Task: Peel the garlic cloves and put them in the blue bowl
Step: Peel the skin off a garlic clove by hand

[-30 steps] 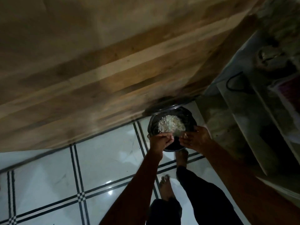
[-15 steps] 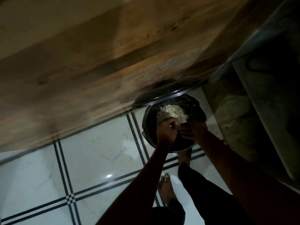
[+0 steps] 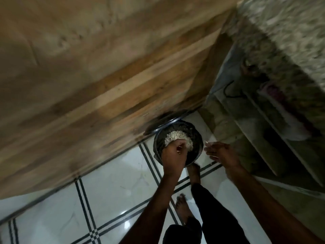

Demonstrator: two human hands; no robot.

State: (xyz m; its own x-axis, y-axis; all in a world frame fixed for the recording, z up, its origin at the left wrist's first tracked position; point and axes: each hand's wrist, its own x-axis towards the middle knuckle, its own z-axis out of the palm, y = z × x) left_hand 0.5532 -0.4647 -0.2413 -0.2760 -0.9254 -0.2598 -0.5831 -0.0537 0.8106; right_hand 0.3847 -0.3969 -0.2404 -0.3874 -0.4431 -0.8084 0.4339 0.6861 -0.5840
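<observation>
A dark round container stands on the floor against the wooden panel, with a pale heap of garlic peels inside. My left hand is over the container's near side, fingers curled down into the heap, with a pale scrap showing between them. My right hand hovers just right of the container, fingers straight and spread, holding nothing. No blue bowl or whole cloves are in view.
A wooden panel fills the upper left. The white floor tiles have black lines. My bare feet stand below the container. A steel rim lies behind it. Stone shelves rise on the right.
My right hand has pulled out of the container to the right and its fingers have straightened. My left hand stays curled over the peels. The camera has shifted.
</observation>
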